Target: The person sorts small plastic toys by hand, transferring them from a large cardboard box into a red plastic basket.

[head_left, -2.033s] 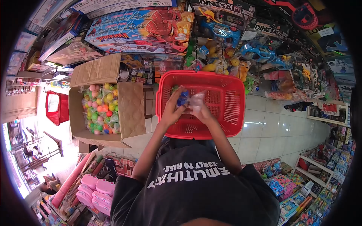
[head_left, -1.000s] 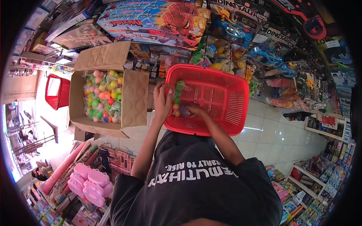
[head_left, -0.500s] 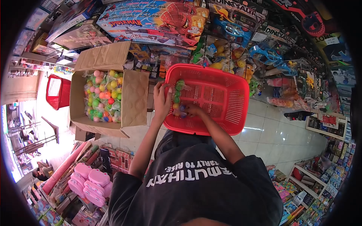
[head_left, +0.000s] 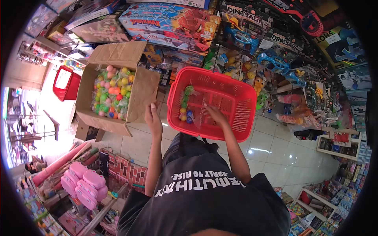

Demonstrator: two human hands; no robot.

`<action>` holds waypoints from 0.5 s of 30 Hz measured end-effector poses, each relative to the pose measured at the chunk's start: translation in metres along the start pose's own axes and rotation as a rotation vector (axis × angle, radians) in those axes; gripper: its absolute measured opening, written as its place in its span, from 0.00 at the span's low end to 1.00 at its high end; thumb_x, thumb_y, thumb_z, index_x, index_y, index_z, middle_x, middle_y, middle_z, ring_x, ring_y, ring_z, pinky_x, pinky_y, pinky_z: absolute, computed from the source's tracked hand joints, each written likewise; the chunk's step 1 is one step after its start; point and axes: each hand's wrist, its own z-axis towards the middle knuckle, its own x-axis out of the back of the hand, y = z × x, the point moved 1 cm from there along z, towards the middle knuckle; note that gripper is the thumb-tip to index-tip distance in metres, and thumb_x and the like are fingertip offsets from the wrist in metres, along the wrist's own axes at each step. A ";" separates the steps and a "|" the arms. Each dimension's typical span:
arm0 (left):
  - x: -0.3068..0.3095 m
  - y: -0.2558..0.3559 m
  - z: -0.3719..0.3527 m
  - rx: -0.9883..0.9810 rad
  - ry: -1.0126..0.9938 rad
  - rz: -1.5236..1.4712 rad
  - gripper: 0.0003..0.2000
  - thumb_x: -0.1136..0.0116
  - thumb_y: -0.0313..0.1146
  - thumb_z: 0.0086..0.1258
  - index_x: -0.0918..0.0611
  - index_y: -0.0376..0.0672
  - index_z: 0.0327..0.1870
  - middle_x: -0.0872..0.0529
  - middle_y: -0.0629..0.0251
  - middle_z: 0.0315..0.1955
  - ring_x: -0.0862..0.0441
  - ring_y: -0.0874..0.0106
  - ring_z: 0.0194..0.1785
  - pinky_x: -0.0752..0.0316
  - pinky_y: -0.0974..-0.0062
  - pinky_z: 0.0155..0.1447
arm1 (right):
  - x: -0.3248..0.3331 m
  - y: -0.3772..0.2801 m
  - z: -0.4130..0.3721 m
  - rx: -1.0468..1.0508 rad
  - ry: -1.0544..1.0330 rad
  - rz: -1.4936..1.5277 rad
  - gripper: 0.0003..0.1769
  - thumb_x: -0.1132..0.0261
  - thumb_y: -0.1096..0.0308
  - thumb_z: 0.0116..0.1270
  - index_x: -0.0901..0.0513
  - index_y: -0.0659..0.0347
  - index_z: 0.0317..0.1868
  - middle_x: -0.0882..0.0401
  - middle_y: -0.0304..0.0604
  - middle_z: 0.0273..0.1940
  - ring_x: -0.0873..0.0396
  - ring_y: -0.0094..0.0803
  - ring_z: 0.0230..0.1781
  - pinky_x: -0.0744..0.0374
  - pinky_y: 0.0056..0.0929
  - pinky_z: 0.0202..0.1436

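Observation:
A red plastic basket (head_left: 252, 98) sits in front of me. Along its left side lies a row of small coloured balls (head_left: 184, 105) in clear plastic wrapping, with a blue one (head_left: 189, 116) beside them. My right hand (head_left: 215, 115) is inside the basket, just right of the wrapped balls, its fingers apart and holding nothing I can see. Left of the basket, my left hand (head_left: 154, 120) is raised with fingers stretched out and holds nothing. Nearest to it is the flap of an open cardboard box (head_left: 145, 92), which holds many bagged colourful balls (head_left: 112, 92).
Shelves of boxed toys, including a Spider-Man box (head_left: 169, 25) and dinosaur toy packs (head_left: 289, 43), stand ahead. Another red basket (head_left: 67, 84) is far left. Pink cases (head_left: 84, 183) and rolled material (head_left: 59, 165) lie lower left. Glossy floor tiles (head_left: 271, 137) extend right.
My left hand has left the basket's rim and moved left toward the box flap. My right hand has shifted right, away from the wrapped balls. The view has shifted slightly.

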 end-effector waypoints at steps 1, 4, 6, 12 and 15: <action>0.011 -0.001 -0.013 -0.004 0.014 0.005 0.13 0.58 0.34 0.74 0.23 0.32 0.42 0.19 0.60 0.33 0.23 0.74 0.38 0.29 0.76 0.45 | -0.001 -0.003 -0.015 0.005 -0.014 -0.004 0.31 0.49 0.40 0.65 0.25 0.61 0.49 0.22 0.40 0.40 0.24 0.25 0.40 0.26 0.26 0.42; 0.042 -0.021 -0.051 0.034 -0.026 0.065 0.13 0.58 0.33 0.73 0.23 0.32 0.40 0.19 0.61 0.31 0.23 0.76 0.35 0.29 0.78 0.42 | -0.002 -0.024 -0.061 0.234 0.016 0.110 0.19 0.49 0.52 0.70 0.24 0.60 0.41 0.23 0.36 0.35 0.23 0.21 0.37 0.26 0.20 0.37; 0.055 -0.042 -0.081 0.131 -0.085 0.138 0.13 0.58 0.34 0.73 0.23 0.33 0.39 0.19 0.63 0.29 0.23 0.77 0.34 0.29 0.78 0.40 | -0.003 -0.038 -0.097 0.238 -0.204 0.230 0.17 0.51 0.55 0.71 0.25 0.60 0.37 0.23 0.36 0.32 0.23 0.20 0.35 0.26 0.19 0.36; 0.096 -0.171 -0.166 0.436 -0.456 0.224 0.11 0.54 0.33 0.68 0.22 0.34 0.40 0.18 0.61 0.28 0.21 0.74 0.33 0.27 0.76 0.38 | -0.032 -0.013 -0.140 -0.018 -0.649 0.212 0.18 0.49 0.53 0.70 0.24 0.61 0.41 0.21 0.37 0.36 0.23 0.23 0.35 0.25 0.21 0.40; 0.138 -0.265 -0.209 0.606 -0.712 0.518 0.19 0.48 0.45 0.63 0.20 0.35 0.40 0.16 0.54 0.32 0.19 0.62 0.38 0.26 0.68 0.44 | -0.054 0.047 -0.117 -0.164 -0.729 -0.031 0.19 0.48 0.51 0.69 0.23 0.58 0.42 0.21 0.36 0.37 0.22 0.23 0.36 0.25 0.22 0.42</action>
